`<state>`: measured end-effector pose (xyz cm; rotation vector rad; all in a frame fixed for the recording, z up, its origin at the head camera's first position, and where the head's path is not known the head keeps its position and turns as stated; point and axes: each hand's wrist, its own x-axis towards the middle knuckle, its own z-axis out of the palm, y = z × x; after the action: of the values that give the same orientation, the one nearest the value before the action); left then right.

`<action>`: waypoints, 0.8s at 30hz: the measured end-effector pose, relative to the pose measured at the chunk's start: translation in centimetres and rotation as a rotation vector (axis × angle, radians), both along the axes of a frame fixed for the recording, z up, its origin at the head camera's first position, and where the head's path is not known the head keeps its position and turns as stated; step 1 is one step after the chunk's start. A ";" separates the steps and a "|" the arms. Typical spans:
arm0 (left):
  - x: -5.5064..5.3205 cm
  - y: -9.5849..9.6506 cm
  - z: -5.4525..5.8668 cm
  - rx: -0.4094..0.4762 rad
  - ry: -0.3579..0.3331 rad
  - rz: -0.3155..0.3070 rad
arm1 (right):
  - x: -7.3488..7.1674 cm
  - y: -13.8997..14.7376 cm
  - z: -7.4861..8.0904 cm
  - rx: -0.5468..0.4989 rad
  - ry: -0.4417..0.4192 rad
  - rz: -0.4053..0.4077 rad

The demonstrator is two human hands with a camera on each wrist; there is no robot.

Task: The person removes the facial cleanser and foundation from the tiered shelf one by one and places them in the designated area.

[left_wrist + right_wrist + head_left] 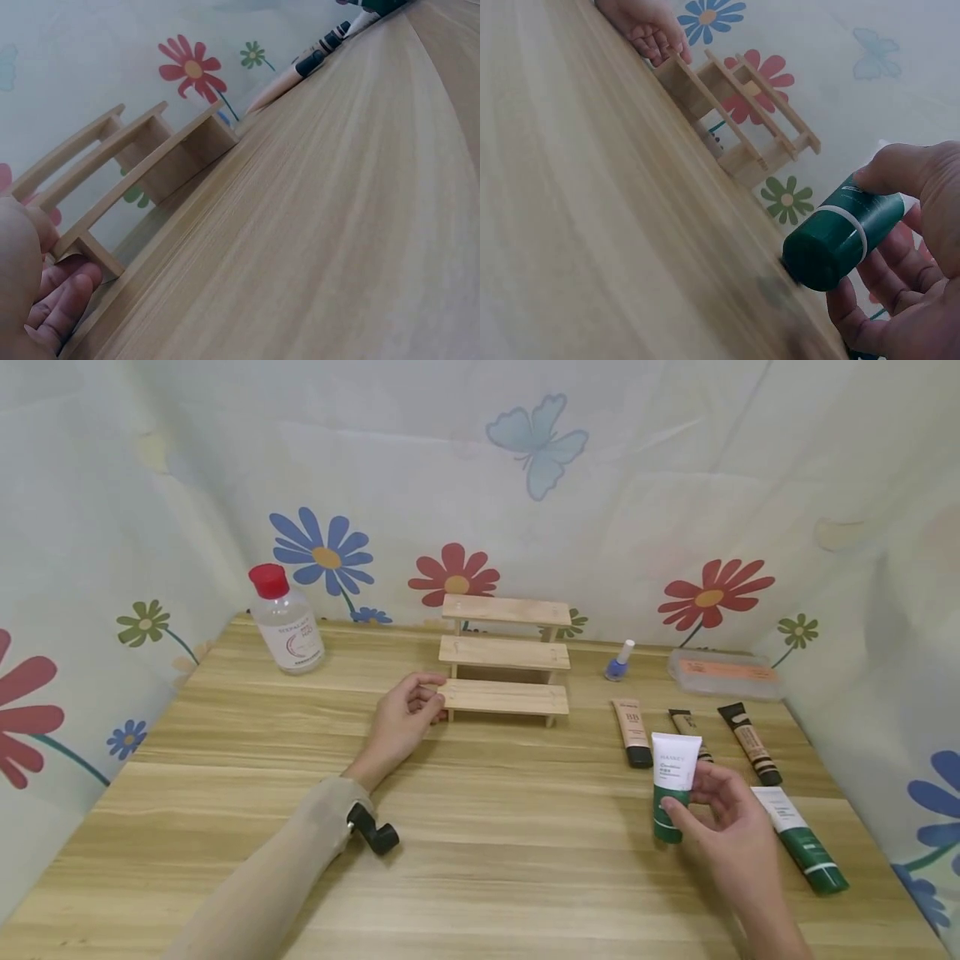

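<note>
My left hand (401, 714) pinches the left end of the lowest step of a small three-step wooden display stand (504, 697). In the left wrist view, the fingers (66, 309) reach beneath that step's end, beside its leg. On the right, my right hand (731, 827) holds a white and green squeeze tube (675, 768) upright, thumb across its green lower part. The right wrist view shows the tube's green cap end (814, 255) pointing down toward the tabletop. A second white and green tube (802, 843) lies on the table just right of this hand.
A red-capped clear bottle (288, 631) stands at the back left. Right of the stand are a blue nail polish bottle (618, 664), a flat clear case (726, 675), a beige BB cream tube (632, 731) and two dark-ended tubes, one (750, 743) farther right. A floral curtain (600, 518) encloses the table.
</note>
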<state>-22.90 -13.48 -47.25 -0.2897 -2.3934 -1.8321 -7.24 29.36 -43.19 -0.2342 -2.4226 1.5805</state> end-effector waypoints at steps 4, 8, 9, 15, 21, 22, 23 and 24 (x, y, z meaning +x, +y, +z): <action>0.1 0.0 -0.1 0.004 -0.005 -0.003 | 0.6 -0.1 -0.7 0.044 -0.026 -0.020; 0.0 0.0 -0.1 -0.002 0.015 0.001 | 1.0 -0.3 -1.0 0.114 -0.054 -0.020; 0.0 0.0 -0.1 -0.004 0.020 0.003 | 1.1 -0.3 -1.0 0.131 -0.064 -0.020; -0.1 0.2 -0.1 0.012 0.022 0.007 | 1.4 -0.5 -1.2 0.173 -0.104 -0.030; -0.1 0.2 -0.1 0.005 0.014 0.015 | 1.6 -0.7 -1.6 0.232 -0.055 0.000; -0.1 0.2 -0.1 0.000 0.014 0.016 | 1.7 -0.7 -1.6 0.240 -0.052 0.003; -0.1 0.1 -0.1 -0.005 0.013 0.017 | 1.7 -0.8 -1.7 0.245 -0.053 0.004; -0.1 0.1 -0.2 -0.009 0.013 0.018 | 1.7 -0.8 -1.7 0.248 -0.056 0.003</action>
<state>-22.99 -13.42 -47.41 -0.2792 -2.3887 -1.8072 -5.55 28.56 -44.86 -0.2317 -2.6309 1.2734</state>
